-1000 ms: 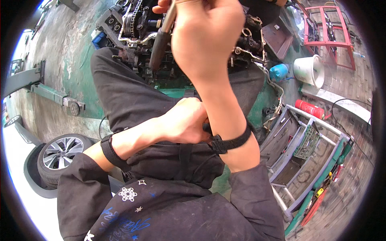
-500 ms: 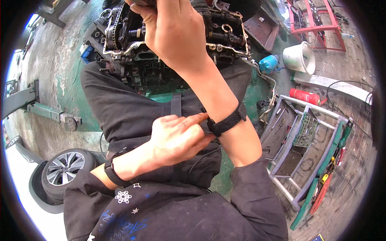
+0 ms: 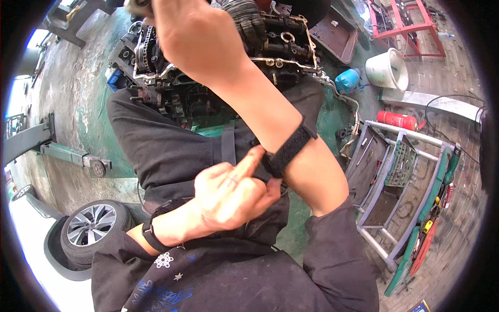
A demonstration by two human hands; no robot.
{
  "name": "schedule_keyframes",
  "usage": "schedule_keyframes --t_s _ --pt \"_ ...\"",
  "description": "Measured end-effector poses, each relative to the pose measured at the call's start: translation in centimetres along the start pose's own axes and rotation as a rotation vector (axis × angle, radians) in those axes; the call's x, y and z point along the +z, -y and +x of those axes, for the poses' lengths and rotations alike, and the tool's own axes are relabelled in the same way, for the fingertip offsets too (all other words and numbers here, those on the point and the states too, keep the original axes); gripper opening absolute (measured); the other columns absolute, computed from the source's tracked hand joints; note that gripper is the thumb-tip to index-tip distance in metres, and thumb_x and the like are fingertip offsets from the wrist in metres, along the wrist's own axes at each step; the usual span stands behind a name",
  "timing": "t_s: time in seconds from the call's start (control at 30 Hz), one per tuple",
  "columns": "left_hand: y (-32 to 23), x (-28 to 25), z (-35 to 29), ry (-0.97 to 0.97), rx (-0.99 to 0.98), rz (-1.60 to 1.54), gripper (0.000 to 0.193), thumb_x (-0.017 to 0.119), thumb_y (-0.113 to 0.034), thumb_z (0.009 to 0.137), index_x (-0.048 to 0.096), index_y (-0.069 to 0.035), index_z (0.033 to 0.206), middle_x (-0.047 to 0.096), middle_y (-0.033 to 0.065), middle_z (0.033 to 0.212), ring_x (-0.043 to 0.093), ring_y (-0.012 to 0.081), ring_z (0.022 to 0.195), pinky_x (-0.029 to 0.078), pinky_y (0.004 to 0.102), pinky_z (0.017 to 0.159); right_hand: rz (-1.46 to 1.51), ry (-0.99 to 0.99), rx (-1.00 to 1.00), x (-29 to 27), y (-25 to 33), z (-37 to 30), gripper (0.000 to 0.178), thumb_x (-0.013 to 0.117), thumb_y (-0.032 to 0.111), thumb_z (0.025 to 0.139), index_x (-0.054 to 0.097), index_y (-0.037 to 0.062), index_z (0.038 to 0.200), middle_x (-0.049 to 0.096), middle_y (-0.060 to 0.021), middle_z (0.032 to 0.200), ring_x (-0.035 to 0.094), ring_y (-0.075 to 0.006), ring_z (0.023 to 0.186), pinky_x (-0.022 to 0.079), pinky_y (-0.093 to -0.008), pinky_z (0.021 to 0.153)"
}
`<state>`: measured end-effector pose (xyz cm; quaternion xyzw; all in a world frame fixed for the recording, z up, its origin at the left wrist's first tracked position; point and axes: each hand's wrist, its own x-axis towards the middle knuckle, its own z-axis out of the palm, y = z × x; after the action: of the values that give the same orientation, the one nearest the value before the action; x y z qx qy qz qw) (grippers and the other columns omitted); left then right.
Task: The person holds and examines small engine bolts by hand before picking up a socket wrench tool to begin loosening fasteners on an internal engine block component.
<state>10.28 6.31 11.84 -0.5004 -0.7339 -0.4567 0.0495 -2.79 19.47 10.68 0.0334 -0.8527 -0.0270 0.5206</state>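
My left hand (image 3: pixel 234 195) reaches across my lap to my right forearm. Its index finger and thumb press on the edges of a wide black wrist strap (image 3: pixel 291 152); the other fingers are curled. My right hand (image 3: pixel 200 44) is raised over the engine (image 3: pixel 192 99), its back toward me. The fingers are closed near the top edge, where a dark piece (image 3: pixel 138 7) shows at them, cut off and too little seen to name. Behind the hand, a grey knit glove (image 3: pixel 247 23) shows over the opened engine top; whether someone wears it cannot be told.
A timing chain (image 3: pixel 147 49) shows at the engine's left. To the right are a dark tray (image 3: pixel 338 36), white bucket (image 3: pixel 382 70), blue container (image 3: pixel 347 81), red cylinder (image 3: pixel 397 120) and metal rack (image 3: pixel 387 244) with tools. On the left lie a wheel (image 3: pixel 93 226) and lift arm (image 3: pixel 65 153).
My right hand has moved left and slightly up over the engine, uncovering the grey glove. The left hand stays at the strap, slightly lower and further right. The whole view has shifted slightly.
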Motion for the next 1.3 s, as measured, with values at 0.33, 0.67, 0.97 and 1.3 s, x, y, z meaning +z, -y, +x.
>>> schedule_keyframes --t_s 0.33,0.67,0.97,1.3 --pt "-1.9 0.9 0.9 -0.031 0.085 0.045 0.036 0.082 -0.007 0.057 0.046 -0.008 0.059 0.066 0.0287 0.088 0.048 0.0172 0.040 0.037 0.0257 0.038 0.245 0.082 -0.431 -0.2 3.1 -1.6 0.030 0.055 0.021 0.082 0.058 -0.0034 0.100 0.056 -0.0038 0.078 0.057 -0.0133 0.065 0.048 -0.0236 0.052" --pt "-1.7 0.2 -1.3 0.034 0.184 0.162 0.035 0.072 -0.011 0.075 0.041 -0.007 0.059 0.068 0.0237 0.083 0.053 0.0078 0.045 0.034 0.0185 0.040 0.760 0.045 0.412 -2.5 4.1 3.1 0.029 0.063 0.000 0.074 0.043 -0.0082 0.094 0.053 -0.0252 0.089 0.060 -0.0360 0.072 0.053 -0.0359 0.064" --pt "-1.5 -6.7 5.1 0.203 0.131 0.045 0.041 0.079 0.003 0.063 0.040 -0.007 0.068 0.068 0.0167 0.091 0.056 0.0230 0.062 0.045 0.0313 0.054 0.509 0.292 0.111 -2.9 5.9 2.3 0.022 0.054 0.012 0.080 0.053 -0.0060 0.093 0.057 -0.0128 0.080 0.062 -0.0201 0.068 0.052 -0.0272 0.053" --pt "2.0 -6.0 8.0 0.678 -0.258 -0.217 0.040 0.079 -0.005 0.063 0.044 -0.003 0.084 0.066 0.0123 0.090 0.063 0.0331 0.085 0.047 0.0366 0.069 0.575 0.468 -0.238 -2.3 11.1 -4.4 0.019 0.055 0.016 0.083 0.059 -0.0022 0.088 0.057 -0.0069 0.076 0.060 -0.0179 0.068 0.049 -0.0258 0.053"
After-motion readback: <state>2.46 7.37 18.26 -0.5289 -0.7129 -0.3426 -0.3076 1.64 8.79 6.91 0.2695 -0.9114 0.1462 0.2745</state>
